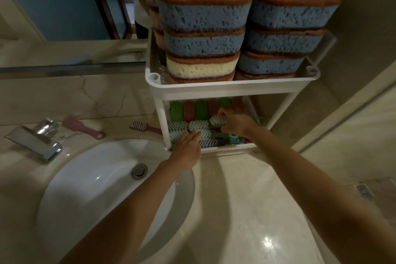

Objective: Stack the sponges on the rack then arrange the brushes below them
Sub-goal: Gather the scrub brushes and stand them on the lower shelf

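A white two-tier rack (231,89) stands on the counter. Its top shelf carries stacks of sponges (203,34) with brown scouring tops, mostly blue, one cream. The lower shelf holds several brushes (197,124) with white bristles and green or red bodies, lying in rows. My left hand (186,148) reaches into the lower shelf with straight fingers resting on the front brushes. My right hand (234,122) is inside the shelf too, its fingers curled round a white-bristled brush (218,119).
Two pink brushes (83,127) (143,126) lie on the marble counter left of the rack. A white sink basin (90,180) with a chrome tap (36,137) sits at the left. A mirror (53,0) lines the wall behind.
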The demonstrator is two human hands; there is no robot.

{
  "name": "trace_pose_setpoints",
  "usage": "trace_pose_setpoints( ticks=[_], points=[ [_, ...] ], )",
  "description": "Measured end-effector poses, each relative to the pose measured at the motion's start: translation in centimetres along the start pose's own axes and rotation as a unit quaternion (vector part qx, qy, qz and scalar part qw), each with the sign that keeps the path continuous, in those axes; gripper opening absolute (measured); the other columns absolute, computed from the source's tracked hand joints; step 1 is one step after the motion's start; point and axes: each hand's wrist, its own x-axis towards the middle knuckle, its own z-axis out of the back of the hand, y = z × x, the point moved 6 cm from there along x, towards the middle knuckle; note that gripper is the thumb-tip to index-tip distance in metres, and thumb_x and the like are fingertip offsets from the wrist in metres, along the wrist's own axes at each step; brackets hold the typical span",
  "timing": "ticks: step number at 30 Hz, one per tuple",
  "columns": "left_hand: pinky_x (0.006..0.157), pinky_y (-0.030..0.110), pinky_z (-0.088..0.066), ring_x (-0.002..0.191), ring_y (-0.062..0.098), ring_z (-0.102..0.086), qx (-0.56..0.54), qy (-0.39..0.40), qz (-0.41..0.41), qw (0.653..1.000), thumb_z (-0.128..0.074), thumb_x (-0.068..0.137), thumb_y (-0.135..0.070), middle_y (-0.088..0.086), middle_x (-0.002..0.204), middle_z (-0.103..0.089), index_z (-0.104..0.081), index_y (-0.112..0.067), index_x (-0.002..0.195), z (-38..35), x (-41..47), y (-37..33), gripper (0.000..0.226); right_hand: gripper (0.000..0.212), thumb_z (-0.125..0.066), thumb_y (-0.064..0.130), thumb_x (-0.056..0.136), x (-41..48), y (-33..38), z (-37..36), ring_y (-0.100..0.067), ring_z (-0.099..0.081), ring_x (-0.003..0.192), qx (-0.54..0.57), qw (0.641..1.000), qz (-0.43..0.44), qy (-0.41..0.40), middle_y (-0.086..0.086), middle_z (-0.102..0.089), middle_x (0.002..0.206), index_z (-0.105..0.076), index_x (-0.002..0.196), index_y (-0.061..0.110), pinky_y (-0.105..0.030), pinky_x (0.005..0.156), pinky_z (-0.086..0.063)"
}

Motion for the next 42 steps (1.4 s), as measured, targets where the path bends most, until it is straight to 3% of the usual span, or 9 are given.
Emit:
trace_pose_setpoints(
  ticks=[7, 11, 18, 26, 30, 33, 37, 40, 42],
  points=[
    [0.122, 0.040, -0.002, 0.148, 0.020, 0.007, 0.023, 0.056, 0.023, 0.998, -0.028, 0.099, -0.009, 0.000, 0.160, 0.009, -0.001, -0.016, 0.151, -1.2, 0.4, 0.6, 0.059, 0.045, -0.059, 0.016, 0.085, -0.3, 0.1, -1.7, -0.030, -0.061, 0.105, -0.095, 0.994, 0.044, -0.001, -0.014, -0.059, 0.122, -0.046, 0.128, 0.014, -0.037, 0.087, -0.054],
    [0.121, 0.039, -0.001, 0.148, 0.020, 0.008, 0.024, 0.054, 0.024, 0.998, -0.029, 0.099, -0.007, -0.001, 0.160, 0.010, 0.000, -0.017, 0.151, -1.3, 0.5, 0.6, 0.061, 0.055, -0.058, 0.010, 0.083, -0.7, 0.3, -2.4, -0.033, -0.057, 0.110, -0.082, 0.994, 0.058, -0.040, -0.009, -0.042, 0.139, -0.043, 0.135, 0.017, -0.041, 0.089, -0.052],
    [0.121, 0.038, -0.002, 0.148, 0.020, 0.006, 0.018, 0.054, 0.032, 0.998, -0.032, 0.098, -0.006, -0.001, 0.160, 0.010, 0.000, -0.016, 0.151, -1.3, 0.8, 0.6, 0.062, 0.054, -0.051, 0.004, 0.087, -0.9, -0.6, -3.7, -0.030, -0.038, 0.131, -0.063, 0.994, 0.058, -0.074, -0.011, -0.042, 0.141, -0.043, 0.138, 0.018, -0.039, 0.105, -0.041],
    [0.122, 0.038, -0.007, 0.148, 0.020, 0.002, 0.016, 0.054, 0.033, 0.998, -0.045, 0.095, -0.008, 0.002, 0.160, 0.008, -0.002, -0.014, 0.151, -1.4, 1.0, 0.8, 0.071, 0.059, -0.052, -0.003, 0.086, -1.0, -1.9, -4.7, -0.033, -0.047, 0.124, -0.006, 0.996, 0.028, -0.084, -0.012, -0.040, 0.144, -0.045, 0.137, 0.025, -0.039, 0.102, -0.043],
    [0.122, 0.036, -0.006, 0.148, 0.019, 0.001, -0.008, 0.045, 0.034, 0.998, -0.038, 0.096, -0.003, 0.003, 0.160, 0.005, -0.005, -0.013, 0.151, -1.2, 1.0, 0.8, 0.065, 0.057, -0.046, -0.006, 0.084, -1.4, -1.6, -4.5, -0.035, -0.048, 0.124, 0.034, 0.996, 0.010, -0.088, -0.015, -0.041, 0.143, -0.045, 0.137, 0.017, -0.040, 0.103, -0.041],
    [0.122, 0.031, -0.006, 0.148, 0.017, -0.004, -0.052, 0.011, 0.035, 0.998, -0.035, 0.096, 0.002, 0.003, 0.160, 0.000, -0.011, -0.012, 0.150, -0.8, 0.7, 0.6, 0.061, 0.054, -0.044, -0.005, 0.084, -1.8, -1.8, -4.2, -0.038, -0.051, 0.120, 0.045, 0.992, -0.007, -0.117, -0.018, -0.044, 0.139, -0.045, 0.136, 0.011, -0.042, 0.099, -0.044],
    [0.120, 0.029, -0.011, 0.147, 0.019, -0.013, -0.110, -0.047, 0.037, 0.992, -0.035, 0.095, 0.006, 0.006, 0.159, -0.012, -0.021, -0.012, 0.149, 0.3, -0.8, 0.0, 0.058, 0.045, -0.049, -0.008, 0.077, -3.4, -0.4, -3.4, -0.045, -0.056, 0.106, 0.092, 0.968, 0.007, -0.233, -0.026, -0.054, 0.121, -0.057, 0.120, 0.000, -0.048, 0.087, -0.052],
    [0.111, 0.027, -0.028, 0.136, 0.023, -0.038, -0.153, -0.089, 0.029, 0.984, -0.033, 0.097, 0.001, 0.012, 0.147, -0.040, -0.037, -0.008, 0.142, 1.6, -3.2, -0.2, 0.046, 0.032, -0.052, -0.004, 0.072, -5.5, 2.7, -3.4, -0.041, -0.062, 0.089, 0.137, 0.932, 0.068, -0.327, -0.025, -0.061, 0.104, -0.064, 0.101, -0.002, -0.039, 0.069, -0.054],
    [0.106, 0.032, -0.037, 0.125, 0.026, -0.050, -0.193, -0.111, 0.030, 0.974, -0.036, 0.097, -0.003, 0.014, 0.135, -0.054, -0.049, -0.006, 0.133, 2.2, -5.4, 0.7, 0.038, 0.028, -0.046, 0.007, 0.076, -7.1, 5.2, -4.0, -0.031, -0.059, 0.089, 0.157, 0.913, 0.104, -0.362, -0.022, -0.061, 0.100, -0.062, 0.097, 0.001, -0.034, 0.067, -0.051]
  ],
)
